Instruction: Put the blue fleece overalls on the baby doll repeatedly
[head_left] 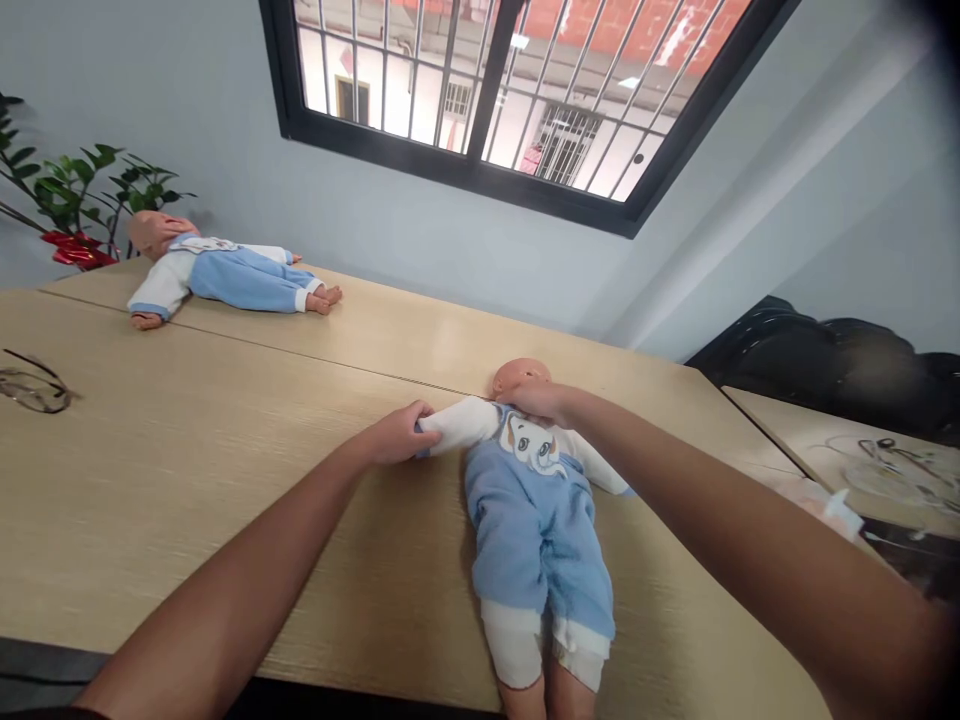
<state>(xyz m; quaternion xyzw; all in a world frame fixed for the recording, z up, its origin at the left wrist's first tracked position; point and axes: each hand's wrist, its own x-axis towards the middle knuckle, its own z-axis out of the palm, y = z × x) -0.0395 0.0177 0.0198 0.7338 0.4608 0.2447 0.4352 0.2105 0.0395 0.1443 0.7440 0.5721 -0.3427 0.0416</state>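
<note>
- From where I'm standing, a doll [529, 510] in blue and white clothes is lying face up on the tabletop [225, 480], just in front of the person.
- The left hand [395, 433] is gripping its white sleeve [466, 424] near the cuff.
- The right hand [538, 402] is touching its chin and collar; I can't tell whether the fingers are closing on anything.
- A second doll [244, 278] is lying farther back, near a leafy plant [71, 190].

The table [360, 600] is light brown wood. The near doll [510, 520] lies on its back. The far doll [244, 280] lies near the back edge. Glasses [58, 391] sit at the left. Thin cords [889, 455] lie on the side table [787, 420].
</note>
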